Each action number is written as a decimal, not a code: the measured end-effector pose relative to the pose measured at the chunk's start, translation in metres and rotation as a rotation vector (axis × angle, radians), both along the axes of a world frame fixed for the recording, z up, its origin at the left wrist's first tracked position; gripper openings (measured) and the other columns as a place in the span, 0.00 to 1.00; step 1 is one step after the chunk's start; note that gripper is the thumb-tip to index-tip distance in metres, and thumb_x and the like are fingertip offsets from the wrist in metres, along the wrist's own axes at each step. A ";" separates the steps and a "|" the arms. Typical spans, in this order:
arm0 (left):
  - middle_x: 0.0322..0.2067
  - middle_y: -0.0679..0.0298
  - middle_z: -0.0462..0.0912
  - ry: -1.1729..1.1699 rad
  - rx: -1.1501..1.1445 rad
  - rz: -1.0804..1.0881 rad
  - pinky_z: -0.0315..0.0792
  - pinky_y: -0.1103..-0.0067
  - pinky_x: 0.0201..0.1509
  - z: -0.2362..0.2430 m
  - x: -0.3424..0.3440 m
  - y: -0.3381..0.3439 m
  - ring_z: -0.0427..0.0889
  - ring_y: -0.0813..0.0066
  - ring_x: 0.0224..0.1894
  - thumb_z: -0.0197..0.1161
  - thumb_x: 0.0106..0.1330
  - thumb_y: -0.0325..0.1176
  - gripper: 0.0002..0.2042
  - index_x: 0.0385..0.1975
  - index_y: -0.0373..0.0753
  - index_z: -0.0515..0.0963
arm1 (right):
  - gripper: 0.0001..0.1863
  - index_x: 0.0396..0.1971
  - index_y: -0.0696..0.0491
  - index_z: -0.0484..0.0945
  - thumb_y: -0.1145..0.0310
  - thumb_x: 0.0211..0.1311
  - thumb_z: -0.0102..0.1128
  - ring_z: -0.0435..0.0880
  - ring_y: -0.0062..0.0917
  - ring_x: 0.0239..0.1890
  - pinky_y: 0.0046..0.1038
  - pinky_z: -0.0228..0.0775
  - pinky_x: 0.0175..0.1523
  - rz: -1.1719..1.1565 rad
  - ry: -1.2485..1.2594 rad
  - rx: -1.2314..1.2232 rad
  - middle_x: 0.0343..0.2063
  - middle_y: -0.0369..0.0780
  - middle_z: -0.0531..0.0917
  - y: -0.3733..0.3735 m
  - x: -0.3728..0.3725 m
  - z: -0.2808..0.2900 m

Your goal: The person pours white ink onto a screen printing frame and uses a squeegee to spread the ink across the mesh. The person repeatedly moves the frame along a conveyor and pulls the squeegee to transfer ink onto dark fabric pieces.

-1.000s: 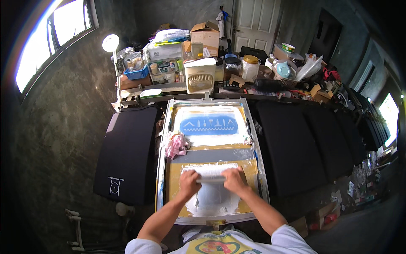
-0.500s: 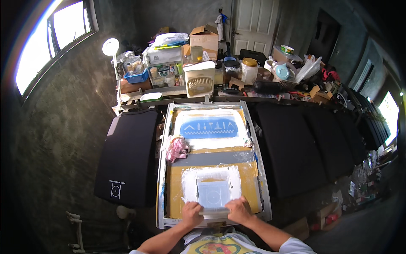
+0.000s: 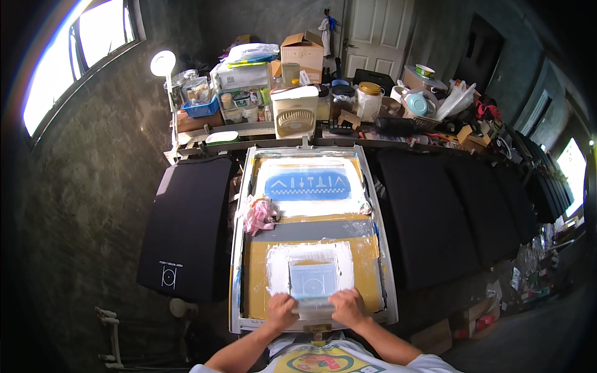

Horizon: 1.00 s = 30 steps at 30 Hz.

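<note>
My left hand (image 3: pixel 282 309) and my right hand (image 3: pixel 348 307) grip the two ends of a pale squeegee (image 3: pixel 314 306) low on a screen printing frame (image 3: pixel 388 280). The squeegee lies across the near edge of a pale stencil window (image 3: pixel 312 281) with a circle design, ringed by white ink (image 3: pixel 277 268). On the far half of the screen a blue stencil (image 3: pixel 305 183) with small white shapes sits inside a white border. A pink rag (image 3: pixel 258 214) lies on the screen's left side.
Dark padded boards stand left (image 3: pixel 180 217) and right (image 3: pixel 420 217) of the frame. A cluttered shelf (image 3: pixel 217 140) behind holds bins, jars, a cardboard box (image 3: pixel 301 53), a small fan (image 3: pixel 295 112) and a lamp (image 3: pixel 163 64). Pipes (image 3: pixel 111 336) and scattered packaging (image 3: pixel 479 317) lie lower down.
Both hands and the squeegee have moved from the middle of the lower stencil toward me, to its near edge, uncovering the window. Since half a second ago they have barely moved.
</note>
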<state>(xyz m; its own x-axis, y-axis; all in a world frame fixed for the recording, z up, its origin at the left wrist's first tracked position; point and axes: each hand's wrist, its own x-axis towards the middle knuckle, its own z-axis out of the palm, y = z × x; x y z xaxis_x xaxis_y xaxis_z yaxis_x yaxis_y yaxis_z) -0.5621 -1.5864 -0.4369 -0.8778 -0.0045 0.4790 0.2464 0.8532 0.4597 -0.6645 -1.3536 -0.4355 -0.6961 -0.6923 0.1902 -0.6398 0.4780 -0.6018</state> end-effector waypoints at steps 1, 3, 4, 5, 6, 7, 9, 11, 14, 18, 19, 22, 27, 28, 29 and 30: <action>0.23 0.64 0.73 -0.013 0.013 -0.009 0.65 0.68 0.30 0.005 0.015 0.007 0.75 0.61 0.26 0.67 0.31 0.25 0.15 0.23 0.43 0.76 | 0.08 0.24 0.49 0.85 0.75 0.41 0.61 0.85 0.33 0.32 0.35 0.67 0.43 0.003 -0.015 -0.025 0.25 0.39 0.86 0.005 0.011 0.005; 0.23 0.65 0.74 -0.086 0.029 -0.031 0.65 0.68 0.32 0.017 0.029 0.012 0.76 0.62 0.27 0.66 0.31 0.25 0.15 0.24 0.43 0.76 | 0.06 0.21 0.49 0.82 0.75 0.40 0.61 0.84 0.33 0.30 0.35 0.65 0.42 0.003 -0.051 -0.078 0.22 0.38 0.84 0.013 0.025 0.020; 0.23 0.65 0.74 -0.115 0.038 -0.045 0.65 0.68 0.33 0.023 0.030 0.014 0.76 0.63 0.28 0.66 0.31 0.25 0.15 0.24 0.43 0.77 | 0.10 0.26 0.49 0.87 0.76 0.41 0.61 0.87 0.31 0.33 0.34 0.65 0.45 0.029 -0.118 0.054 0.27 0.38 0.88 0.016 0.023 0.027; 0.24 0.65 0.74 -0.100 0.020 -0.032 0.65 0.68 0.34 0.029 0.024 0.012 0.76 0.63 0.28 0.66 0.31 0.25 0.15 0.24 0.44 0.77 | 0.10 0.25 0.49 0.87 0.76 0.41 0.60 0.87 0.31 0.33 0.35 0.65 0.45 0.034 -0.069 0.024 0.27 0.38 0.88 0.013 0.016 0.033; 0.24 0.66 0.74 -0.087 0.001 -0.017 0.65 0.68 0.34 0.033 0.014 0.009 0.76 0.63 0.29 0.66 0.31 0.25 0.15 0.24 0.44 0.77 | 0.10 0.25 0.49 0.86 0.77 0.42 0.60 0.87 0.31 0.33 0.35 0.65 0.45 0.039 -0.045 0.022 0.27 0.38 0.88 0.010 0.006 0.038; 0.24 0.66 0.75 -0.072 -0.017 -0.002 0.65 0.68 0.35 0.036 0.003 0.004 0.77 0.64 0.29 0.66 0.31 0.25 0.15 0.24 0.44 0.77 | 0.10 0.25 0.49 0.86 0.77 0.42 0.60 0.87 0.31 0.33 0.36 0.65 0.45 0.044 -0.035 0.036 0.27 0.38 0.88 0.005 -0.006 0.042; 0.24 0.66 0.74 0.021 -0.049 0.037 0.65 0.68 0.36 0.036 -0.032 -0.009 0.76 0.64 0.29 0.65 0.32 0.23 0.15 0.24 0.44 0.75 | 0.09 0.24 0.49 0.85 0.77 0.43 0.59 0.86 0.31 0.31 0.38 0.64 0.45 0.008 0.078 -0.049 0.25 0.38 0.87 -0.007 -0.037 0.042; 0.25 0.65 0.73 0.071 -0.060 0.038 0.65 0.68 0.37 0.031 -0.068 -0.025 0.75 0.64 0.30 0.66 0.31 0.22 0.15 0.24 0.44 0.74 | 0.09 0.24 0.50 0.84 0.77 0.44 0.58 0.86 0.32 0.31 0.36 0.64 0.45 -0.038 0.141 -0.125 0.25 0.39 0.86 -0.024 -0.067 0.036; 0.27 0.64 0.75 0.084 -0.077 0.028 0.66 0.68 0.38 0.018 -0.110 -0.040 0.77 0.61 0.32 0.66 0.32 0.22 0.16 0.25 0.43 0.76 | 0.12 0.28 0.52 0.86 0.79 0.43 0.58 0.87 0.33 0.34 0.35 0.65 0.45 -0.069 0.126 -0.183 0.29 0.40 0.88 -0.049 -0.103 0.020; 0.28 0.64 0.77 -0.021 -0.081 0.079 0.67 0.68 0.38 0.020 -0.126 -0.044 0.78 0.61 0.33 0.67 0.33 0.22 0.15 0.25 0.43 0.78 | 0.11 0.27 0.53 0.86 0.80 0.45 0.58 0.87 0.34 0.37 0.35 0.67 0.46 -0.037 0.061 -0.097 0.32 0.41 0.89 -0.052 -0.121 0.022; 0.27 0.64 0.77 0.023 -0.083 0.066 0.67 0.68 0.38 0.023 -0.123 -0.042 0.78 0.61 0.33 0.67 0.33 0.22 0.15 0.25 0.43 0.78 | 0.11 0.27 0.53 0.86 0.80 0.45 0.58 0.87 0.34 0.37 0.36 0.67 0.46 -0.042 0.034 -0.059 0.33 0.41 0.89 -0.047 -0.117 0.027; 0.26 0.65 0.77 0.044 -0.071 0.035 0.67 0.68 0.38 0.041 -0.104 -0.032 0.78 0.61 0.32 0.66 0.33 0.22 0.15 0.25 0.43 0.77 | 0.11 0.29 0.52 0.86 0.80 0.46 0.58 0.87 0.34 0.38 0.36 0.68 0.48 -0.018 0.101 -0.149 0.32 0.40 0.89 -0.026 -0.097 0.051; 0.26 0.66 0.76 -0.027 -0.073 -0.025 0.67 0.69 0.38 0.053 -0.027 0.000 0.77 0.65 0.30 0.65 0.33 0.23 0.15 0.27 0.44 0.77 | 0.11 0.30 0.52 0.82 0.80 0.44 0.59 0.85 0.34 0.38 0.37 0.67 0.48 0.041 0.047 -0.049 0.30 0.38 0.86 0.012 -0.027 0.064; 0.26 0.66 0.76 -0.027 -0.077 -0.040 0.67 0.69 0.39 0.050 -0.011 0.006 0.77 0.65 0.31 0.66 0.33 0.23 0.15 0.27 0.43 0.78 | 0.12 0.31 0.51 0.81 0.80 0.44 0.59 0.85 0.33 0.38 0.37 0.67 0.48 0.056 0.031 -0.037 0.31 0.38 0.86 0.019 -0.011 0.061; 0.26 0.66 0.76 -0.061 -0.079 -0.038 0.67 0.69 0.39 0.048 0.005 0.012 0.77 0.65 0.31 0.66 0.33 0.24 0.15 0.27 0.43 0.78 | 0.12 0.31 0.51 0.81 0.79 0.44 0.59 0.85 0.33 0.39 0.37 0.67 0.48 0.054 0.013 -0.033 0.32 0.38 0.86 0.024 0.003 0.056; 0.30 0.65 0.78 -0.112 -0.088 -0.070 0.68 0.68 0.42 0.045 0.021 0.015 0.78 0.65 0.34 0.67 0.33 0.25 0.18 0.31 0.43 0.79 | 0.12 0.32 0.51 0.81 0.79 0.44 0.60 0.85 0.33 0.40 0.37 0.68 0.48 0.054 -0.007 -0.029 0.33 0.37 0.86 0.027 0.017 0.051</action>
<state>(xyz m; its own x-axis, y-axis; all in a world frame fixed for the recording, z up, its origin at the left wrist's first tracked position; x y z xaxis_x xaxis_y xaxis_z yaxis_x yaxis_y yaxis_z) -0.5406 -1.5710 -0.3920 -0.9223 0.0963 0.3742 0.2582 0.8740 0.4115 -0.6477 -1.3266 -0.3847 -0.6591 -0.7231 0.2066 -0.6602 0.4249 -0.6193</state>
